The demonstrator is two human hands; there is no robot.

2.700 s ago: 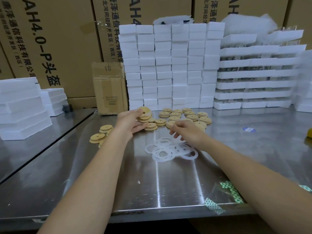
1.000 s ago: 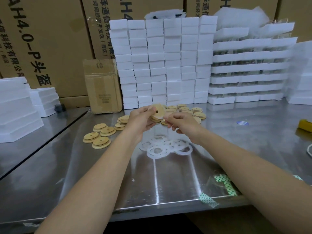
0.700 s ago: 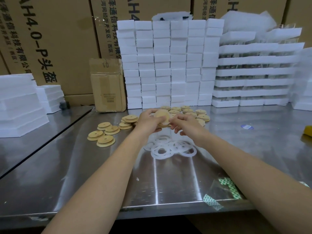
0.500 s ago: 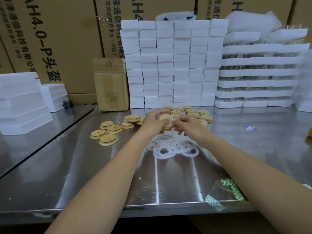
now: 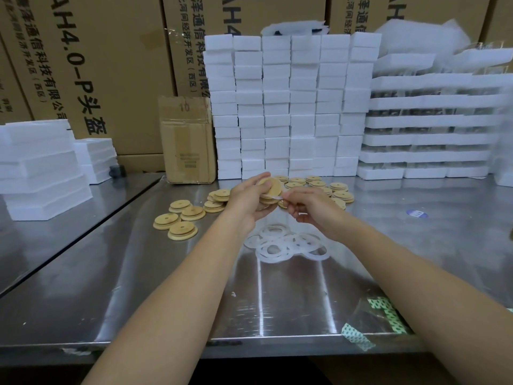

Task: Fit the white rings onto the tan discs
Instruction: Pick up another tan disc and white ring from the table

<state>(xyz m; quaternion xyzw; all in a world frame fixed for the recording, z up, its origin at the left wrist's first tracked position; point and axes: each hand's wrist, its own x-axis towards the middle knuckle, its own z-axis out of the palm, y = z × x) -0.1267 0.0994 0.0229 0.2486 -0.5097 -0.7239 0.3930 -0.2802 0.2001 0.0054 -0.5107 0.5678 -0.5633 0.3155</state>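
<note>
White ring (image 5: 273, 194) pinched against tan disc (image 5: 273, 184); both hands raised.

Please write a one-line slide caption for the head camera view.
Left hand holds a tan disc while the right hand fits a white ring onto it above loose rings.

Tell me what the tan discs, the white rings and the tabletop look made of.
Tan discs: probably wood or bamboo, matte, stepped edge, centre hole.
White rings: thin translucent rubber or silicone, likely; the table shows through them.
Tabletop: brushed steel, apparently; streaky reflections.
</note>
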